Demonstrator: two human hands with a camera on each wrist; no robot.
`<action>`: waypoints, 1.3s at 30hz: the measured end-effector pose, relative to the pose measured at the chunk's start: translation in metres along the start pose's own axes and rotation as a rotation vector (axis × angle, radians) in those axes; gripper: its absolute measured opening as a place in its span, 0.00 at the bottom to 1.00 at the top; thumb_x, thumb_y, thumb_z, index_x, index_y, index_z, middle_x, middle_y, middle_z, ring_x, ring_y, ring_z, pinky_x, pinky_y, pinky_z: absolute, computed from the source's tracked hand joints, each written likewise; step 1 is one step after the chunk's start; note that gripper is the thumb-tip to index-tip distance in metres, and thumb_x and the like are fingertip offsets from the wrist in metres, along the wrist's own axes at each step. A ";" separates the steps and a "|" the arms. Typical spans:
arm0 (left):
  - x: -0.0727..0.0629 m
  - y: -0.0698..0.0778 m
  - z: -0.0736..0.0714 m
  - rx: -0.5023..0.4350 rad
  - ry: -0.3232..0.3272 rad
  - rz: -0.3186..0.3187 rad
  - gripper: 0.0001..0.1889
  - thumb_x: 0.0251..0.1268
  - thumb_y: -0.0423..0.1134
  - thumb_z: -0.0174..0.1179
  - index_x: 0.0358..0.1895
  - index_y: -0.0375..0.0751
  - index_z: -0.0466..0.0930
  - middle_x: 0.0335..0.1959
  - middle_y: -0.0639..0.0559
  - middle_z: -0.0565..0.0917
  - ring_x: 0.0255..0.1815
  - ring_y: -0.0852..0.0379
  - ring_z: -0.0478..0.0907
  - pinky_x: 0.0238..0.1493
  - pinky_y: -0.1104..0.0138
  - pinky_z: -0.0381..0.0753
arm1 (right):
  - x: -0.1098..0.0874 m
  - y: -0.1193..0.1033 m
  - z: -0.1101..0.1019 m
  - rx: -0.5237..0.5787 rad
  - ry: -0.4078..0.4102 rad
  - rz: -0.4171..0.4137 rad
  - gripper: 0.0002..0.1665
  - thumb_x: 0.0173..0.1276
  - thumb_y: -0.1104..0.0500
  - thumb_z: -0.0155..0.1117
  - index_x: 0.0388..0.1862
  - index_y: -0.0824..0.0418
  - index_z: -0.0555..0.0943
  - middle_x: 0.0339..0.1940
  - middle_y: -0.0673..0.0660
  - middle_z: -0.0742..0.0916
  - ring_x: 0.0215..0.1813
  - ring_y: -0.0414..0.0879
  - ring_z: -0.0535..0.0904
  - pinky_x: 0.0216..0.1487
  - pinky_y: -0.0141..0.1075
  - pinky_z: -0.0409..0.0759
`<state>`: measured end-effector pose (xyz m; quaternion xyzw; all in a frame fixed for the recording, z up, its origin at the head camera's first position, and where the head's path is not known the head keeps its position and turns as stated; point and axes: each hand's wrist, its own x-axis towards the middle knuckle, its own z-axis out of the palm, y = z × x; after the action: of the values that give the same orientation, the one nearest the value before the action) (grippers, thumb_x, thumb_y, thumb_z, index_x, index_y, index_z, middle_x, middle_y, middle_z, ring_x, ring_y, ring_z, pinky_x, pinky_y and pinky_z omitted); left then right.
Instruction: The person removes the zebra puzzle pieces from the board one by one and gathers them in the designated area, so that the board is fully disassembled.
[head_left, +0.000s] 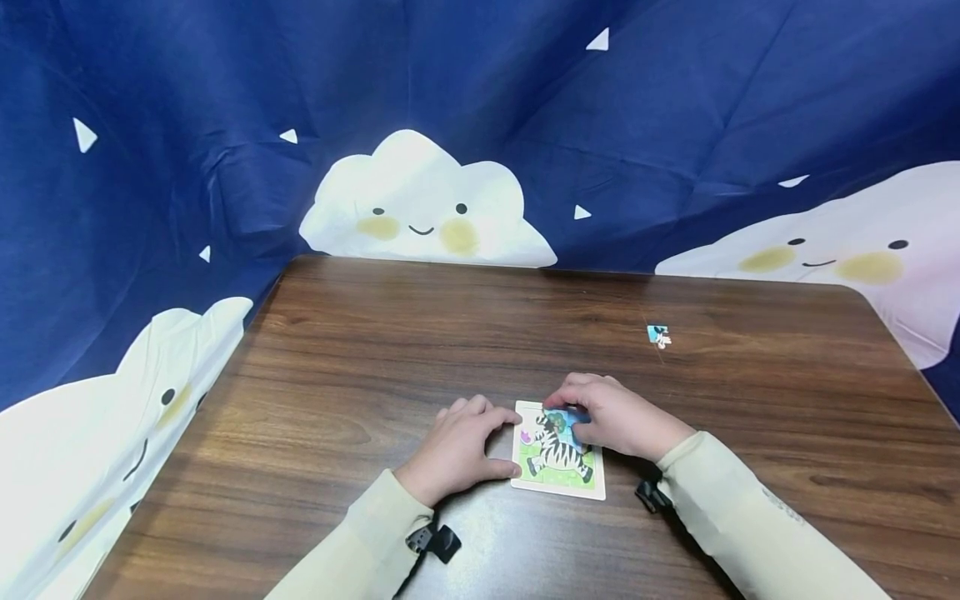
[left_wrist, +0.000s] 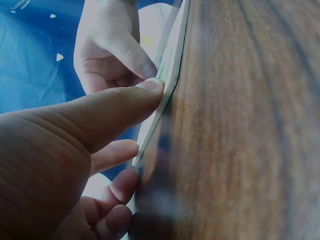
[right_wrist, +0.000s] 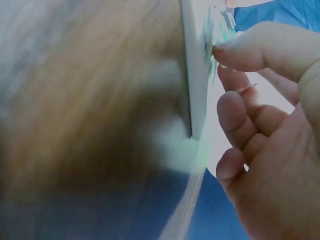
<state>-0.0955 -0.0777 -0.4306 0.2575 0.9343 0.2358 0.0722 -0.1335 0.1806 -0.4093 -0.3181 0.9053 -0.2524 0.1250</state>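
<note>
A small jigsaw puzzle board (head_left: 558, 490) with a pale rim lies flat on the table, showing a zebra on green grass. At its left edge rests my left hand (head_left: 463, 446), thumb and index finger spread apart and touching the rim; the left wrist view shows the thumb (left_wrist: 125, 102) against that edge. Over the board's top right part, my right hand (head_left: 618, 417) pinches a blue puzzle piece (head_left: 576, 414) between thumb and fingers. That piece is partly hidden by the hand. In the right wrist view the thumb (right_wrist: 245, 50) meets the board's surface.
A loose puzzle piece (head_left: 658, 336), blue with black and white, lies on the table beyond the right hand. The brown wood-grain table (head_left: 360, 342) meets a blue curtain (head_left: 480, 75) with clouds at its back and left. Dark straps sit on both wrists.
</note>
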 end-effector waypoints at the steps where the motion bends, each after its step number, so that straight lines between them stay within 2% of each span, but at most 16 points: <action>1: 0.000 0.000 0.000 0.001 -0.001 0.000 0.33 0.49 0.58 0.75 0.61 0.56 0.80 0.43 0.57 0.77 0.42 0.59 0.68 0.43 0.64 0.63 | 0.000 -0.001 0.000 -0.018 0.001 0.000 0.25 0.59 0.67 0.70 0.56 0.54 0.85 0.45 0.43 0.83 0.46 0.40 0.76 0.51 0.44 0.68; 5: 0.000 0.000 0.000 0.003 -0.005 -0.001 0.33 0.49 0.59 0.75 0.61 0.56 0.80 0.43 0.57 0.77 0.42 0.59 0.68 0.43 0.65 0.63 | -0.002 -0.005 0.000 -0.105 0.014 -0.001 0.25 0.59 0.64 0.72 0.57 0.55 0.85 0.45 0.43 0.83 0.46 0.40 0.78 0.47 0.41 0.65; 11: -0.001 0.001 -0.001 0.004 0.001 0.002 0.33 0.48 0.58 0.75 0.61 0.56 0.80 0.44 0.57 0.77 0.42 0.59 0.69 0.43 0.65 0.63 | -0.003 -0.011 0.002 -0.283 0.081 -0.032 0.20 0.57 0.60 0.75 0.51 0.57 0.87 0.43 0.46 0.86 0.47 0.41 0.81 0.44 0.39 0.67; 16: -0.001 0.001 -0.001 0.005 0.003 0.002 0.33 0.48 0.58 0.75 0.60 0.56 0.80 0.44 0.57 0.77 0.42 0.58 0.69 0.43 0.65 0.63 | -0.003 -0.012 0.002 -0.340 0.121 -0.049 0.19 0.57 0.59 0.75 0.49 0.57 0.88 0.43 0.47 0.88 0.47 0.42 0.83 0.44 0.40 0.69; 23: -0.001 0.002 -0.002 0.004 0.000 -0.002 0.33 0.49 0.58 0.75 0.60 0.56 0.80 0.44 0.58 0.77 0.43 0.58 0.69 0.43 0.64 0.63 | -0.005 -0.008 0.003 -0.246 0.129 -0.001 0.18 0.58 0.60 0.73 0.49 0.57 0.88 0.43 0.46 0.87 0.45 0.41 0.82 0.52 0.47 0.75; 28: 0.000 0.001 -0.002 0.004 0.002 -0.004 0.33 0.49 0.58 0.75 0.60 0.55 0.80 0.44 0.57 0.77 0.43 0.58 0.69 0.43 0.64 0.63 | -0.007 -0.005 0.002 -0.193 0.140 0.017 0.17 0.59 0.60 0.71 0.49 0.56 0.88 0.43 0.44 0.87 0.44 0.39 0.82 0.53 0.48 0.74; 31: 0.000 0.001 -0.001 0.002 0.002 -0.003 0.33 0.49 0.58 0.75 0.60 0.56 0.80 0.44 0.57 0.77 0.43 0.58 0.69 0.43 0.64 0.63 | -0.008 -0.002 0.000 -0.152 0.168 0.005 0.16 0.59 0.61 0.71 0.48 0.56 0.88 0.42 0.43 0.87 0.42 0.38 0.81 0.50 0.45 0.75; 35: -0.001 0.001 -0.001 -0.002 0.004 0.000 0.32 0.48 0.58 0.75 0.60 0.56 0.80 0.44 0.57 0.77 0.43 0.58 0.69 0.43 0.64 0.63 | -0.012 0.005 -0.003 -0.074 0.214 -0.002 0.15 0.61 0.64 0.70 0.47 0.56 0.87 0.42 0.44 0.87 0.38 0.38 0.78 0.42 0.37 0.77; 39: -0.001 0.001 0.000 0.000 0.006 -0.001 0.32 0.48 0.58 0.75 0.60 0.56 0.81 0.44 0.58 0.77 0.43 0.59 0.69 0.43 0.65 0.63 | -0.021 0.014 -0.008 -0.039 0.256 0.031 0.16 0.62 0.65 0.70 0.49 0.57 0.87 0.43 0.47 0.87 0.38 0.38 0.77 0.40 0.35 0.76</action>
<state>-0.0945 -0.0774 -0.4298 0.2566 0.9346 0.2364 0.0695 -0.1279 0.2060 -0.4087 -0.2715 0.9234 -0.2713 0.0062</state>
